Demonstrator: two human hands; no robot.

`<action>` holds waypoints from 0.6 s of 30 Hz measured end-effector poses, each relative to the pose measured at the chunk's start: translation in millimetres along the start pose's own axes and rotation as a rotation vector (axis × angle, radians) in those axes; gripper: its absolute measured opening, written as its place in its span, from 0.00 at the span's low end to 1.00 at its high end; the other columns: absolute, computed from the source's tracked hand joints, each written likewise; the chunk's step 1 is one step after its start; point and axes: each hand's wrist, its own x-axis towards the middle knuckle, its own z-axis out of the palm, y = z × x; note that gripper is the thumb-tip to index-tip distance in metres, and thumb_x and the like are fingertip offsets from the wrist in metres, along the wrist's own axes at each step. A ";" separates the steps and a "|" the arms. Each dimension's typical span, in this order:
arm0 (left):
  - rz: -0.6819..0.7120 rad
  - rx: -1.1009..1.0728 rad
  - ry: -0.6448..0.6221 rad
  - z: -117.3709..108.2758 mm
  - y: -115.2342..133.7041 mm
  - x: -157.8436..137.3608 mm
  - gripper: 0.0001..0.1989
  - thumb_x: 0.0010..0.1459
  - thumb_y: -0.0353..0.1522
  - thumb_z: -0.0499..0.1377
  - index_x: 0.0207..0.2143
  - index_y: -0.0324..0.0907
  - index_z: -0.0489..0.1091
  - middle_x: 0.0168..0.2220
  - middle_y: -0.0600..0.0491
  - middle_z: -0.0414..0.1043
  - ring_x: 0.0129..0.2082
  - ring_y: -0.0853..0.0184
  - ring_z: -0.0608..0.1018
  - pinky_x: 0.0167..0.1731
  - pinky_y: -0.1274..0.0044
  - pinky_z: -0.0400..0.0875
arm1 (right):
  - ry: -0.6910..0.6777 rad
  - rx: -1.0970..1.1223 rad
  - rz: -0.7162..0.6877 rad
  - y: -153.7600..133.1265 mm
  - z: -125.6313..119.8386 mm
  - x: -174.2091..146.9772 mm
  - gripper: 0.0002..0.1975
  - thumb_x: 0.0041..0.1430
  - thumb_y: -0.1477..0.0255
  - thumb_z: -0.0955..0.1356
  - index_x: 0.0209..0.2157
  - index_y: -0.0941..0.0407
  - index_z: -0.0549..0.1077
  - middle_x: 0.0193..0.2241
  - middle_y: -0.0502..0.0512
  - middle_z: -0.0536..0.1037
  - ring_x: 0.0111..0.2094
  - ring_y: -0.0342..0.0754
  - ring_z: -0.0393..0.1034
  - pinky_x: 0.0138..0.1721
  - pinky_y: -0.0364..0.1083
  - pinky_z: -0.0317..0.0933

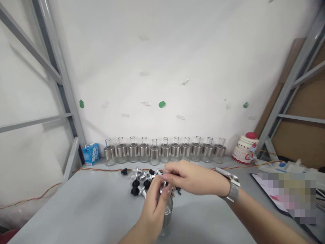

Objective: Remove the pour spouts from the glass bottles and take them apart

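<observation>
A glass bottle [166, 218] with a metal band round its body stands upright near the table's front, below my hands. My left hand [155, 198] is closed, thumb and fingers curled round the bottle's upper end. My right hand [181, 176] is also closed, its fingertips pinched over the bottle's top and touching the left fingers. A small black and silver piece, which looks like a stopper, shows between the fingers; most of it is hidden. Just behind lies a pile of black and silver stoppers [142, 174] with white stems, partly covered by my hands.
Several matching bottles [154, 150] line the wall. A blue carton [91, 154] stands at their left end, a white jar with a red lid [245, 148] at the right. A twisted cable [106, 169] crosses behind the pile. At right lies a dark-edged board [269, 193], partly blurred.
</observation>
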 end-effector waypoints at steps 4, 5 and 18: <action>-0.010 -0.014 0.020 -1.0 4.4 1.6 0.13 0.59 0.39 0.45 0.34 0.41 0.63 0.29 0.54 0.61 0.30 0.69 0.65 0.32 0.79 0.59 | -0.071 0.097 -0.044 6.9 -1.6 -4.2 0.14 0.60 0.63 0.55 0.27 0.56 0.61 0.23 0.47 0.65 0.23 0.39 0.56 0.24 0.39 0.52; -0.009 -0.020 0.024 -1.2 5.0 1.9 0.13 0.59 0.39 0.44 0.33 0.41 0.63 0.28 0.54 0.61 0.30 0.69 0.65 0.32 0.78 0.59 | -0.090 0.106 -0.057 9.4 -2.6 -4.2 0.13 0.60 0.63 0.56 0.28 0.56 0.62 0.23 0.47 0.65 0.23 0.39 0.56 0.24 0.39 0.52; 0.089 0.080 -0.004 -4.0 8.0 1.6 0.11 0.58 0.37 0.46 0.36 0.41 0.64 0.31 0.53 0.62 0.32 0.67 0.65 0.34 0.77 0.58 | -0.324 -0.083 -0.082 -7.3 -28.5 14.7 0.13 0.57 0.68 0.59 0.22 0.58 0.65 0.18 0.46 0.63 0.18 0.37 0.54 0.19 0.38 0.50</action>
